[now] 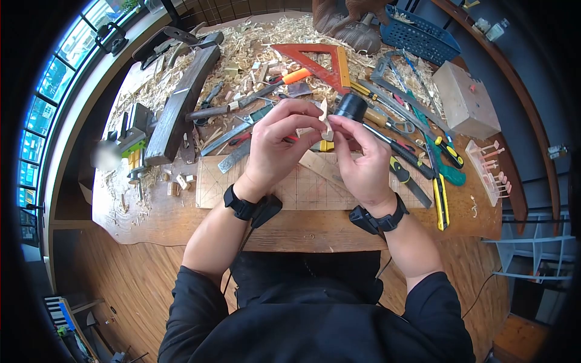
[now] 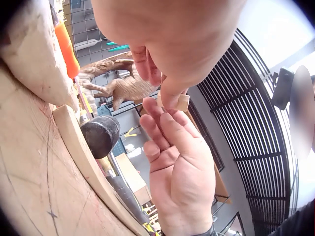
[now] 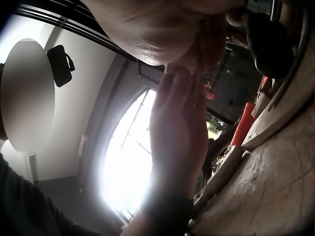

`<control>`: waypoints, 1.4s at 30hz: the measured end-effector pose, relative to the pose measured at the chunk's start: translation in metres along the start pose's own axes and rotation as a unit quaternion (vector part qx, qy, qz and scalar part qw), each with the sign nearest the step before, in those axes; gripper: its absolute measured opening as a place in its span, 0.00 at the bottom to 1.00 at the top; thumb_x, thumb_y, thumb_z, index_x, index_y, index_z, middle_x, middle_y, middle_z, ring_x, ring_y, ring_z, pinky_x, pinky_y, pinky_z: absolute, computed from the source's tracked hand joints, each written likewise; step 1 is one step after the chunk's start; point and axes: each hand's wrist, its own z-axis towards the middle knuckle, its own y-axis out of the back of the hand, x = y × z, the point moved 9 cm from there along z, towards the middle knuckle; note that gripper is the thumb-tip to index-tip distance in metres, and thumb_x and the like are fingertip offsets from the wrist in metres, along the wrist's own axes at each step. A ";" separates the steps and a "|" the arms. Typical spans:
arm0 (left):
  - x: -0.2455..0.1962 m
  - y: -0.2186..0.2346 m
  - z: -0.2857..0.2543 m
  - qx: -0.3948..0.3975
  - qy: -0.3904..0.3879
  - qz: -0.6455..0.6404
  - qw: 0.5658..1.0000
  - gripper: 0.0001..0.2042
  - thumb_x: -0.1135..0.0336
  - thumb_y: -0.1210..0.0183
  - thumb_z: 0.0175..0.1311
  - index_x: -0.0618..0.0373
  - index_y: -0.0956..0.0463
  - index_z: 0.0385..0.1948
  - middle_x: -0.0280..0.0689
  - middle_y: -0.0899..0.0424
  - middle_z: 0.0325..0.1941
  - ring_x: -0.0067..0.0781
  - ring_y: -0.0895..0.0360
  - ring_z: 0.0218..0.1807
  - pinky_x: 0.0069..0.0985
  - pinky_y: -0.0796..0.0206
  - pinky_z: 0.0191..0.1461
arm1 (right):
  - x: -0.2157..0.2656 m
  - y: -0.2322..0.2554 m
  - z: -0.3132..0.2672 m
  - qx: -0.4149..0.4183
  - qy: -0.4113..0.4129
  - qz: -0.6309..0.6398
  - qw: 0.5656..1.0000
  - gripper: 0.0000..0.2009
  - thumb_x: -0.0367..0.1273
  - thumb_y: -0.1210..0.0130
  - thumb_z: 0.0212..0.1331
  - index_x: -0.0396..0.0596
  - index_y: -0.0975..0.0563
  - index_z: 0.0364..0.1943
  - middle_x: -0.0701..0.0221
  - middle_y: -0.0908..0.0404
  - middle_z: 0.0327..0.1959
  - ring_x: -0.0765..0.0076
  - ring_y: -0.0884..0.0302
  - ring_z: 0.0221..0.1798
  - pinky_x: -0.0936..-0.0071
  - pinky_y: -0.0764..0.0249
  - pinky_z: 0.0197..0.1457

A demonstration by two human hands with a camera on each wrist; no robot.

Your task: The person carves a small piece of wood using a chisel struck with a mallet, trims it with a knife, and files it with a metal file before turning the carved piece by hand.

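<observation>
A small pale piece of carved wood (image 1: 325,124) is held up between the two hands, above the near part of the bench. My left hand (image 1: 273,142) pinches it from the left with thumb and fingers. From the right, the fingertips and thumb of my right hand (image 1: 365,166) close on its other side. In the left wrist view, a blocky end of the wood piece (image 2: 182,103) shows by the left thumb, with the right hand (image 2: 182,172) below it. The fingers cover much of the piece.
Under the hands lies a wooden board (image 1: 272,196) marked with lines. A black-headed mallet (image 1: 351,107), a red triangle square (image 1: 311,60), a yellow cutter (image 1: 442,202) and several files surround it. A dark timber beam (image 1: 181,109) stands left; a wooden block (image 1: 466,100) sits right among shavings.
</observation>
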 end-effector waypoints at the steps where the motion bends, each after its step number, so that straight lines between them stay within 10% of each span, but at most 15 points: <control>1: -0.006 0.001 0.001 -0.013 -0.023 0.025 0.999 0.11 0.81 0.27 0.55 0.58 0.13 0.38 0.37 0.11 0.47 0.38 0.12 0.50 0.30 0.17 0.51 | 0.001 -0.001 0.000 0.012 -0.002 0.011 1.000 0.17 0.23 0.31 0.65 0.42 0.15 0.57 0.59 0.07 0.46 0.67 0.06 0.45 0.75 0.15 0.42; 17: -0.022 -0.002 -0.001 -0.003 -0.111 0.092 0.990 0.14 0.78 0.24 0.51 0.55 0.14 0.39 0.35 0.11 0.46 0.39 0.13 0.47 0.32 0.20 0.48 | 0.005 0.000 0.001 0.009 0.019 0.050 0.999 0.12 0.27 0.30 0.67 0.40 0.13 0.52 0.63 0.09 0.45 0.73 0.11 0.40 0.77 0.17 0.39; 22: -0.001 0.003 0.000 -0.013 -0.002 0.017 1.000 0.14 0.74 0.22 0.55 0.57 0.13 0.42 0.36 0.11 0.45 0.33 0.12 0.42 0.25 0.20 0.40 | 0.006 0.002 0.000 0.010 0.001 0.055 0.998 0.12 0.26 0.32 0.69 0.41 0.14 0.54 0.63 0.09 0.46 0.72 0.10 0.40 0.76 0.16 0.42; 42: 0.000 0.001 -0.002 -0.005 0.006 -0.041 0.999 0.15 0.76 0.22 0.54 0.56 0.10 0.44 0.34 0.12 0.42 0.25 0.14 0.41 0.23 0.20 0.40 | -0.002 -0.009 -0.001 0.060 -0.039 0.025 0.997 0.14 0.21 0.38 0.70 0.41 0.15 0.57 0.57 0.08 0.45 0.65 0.07 0.42 0.72 0.16 0.46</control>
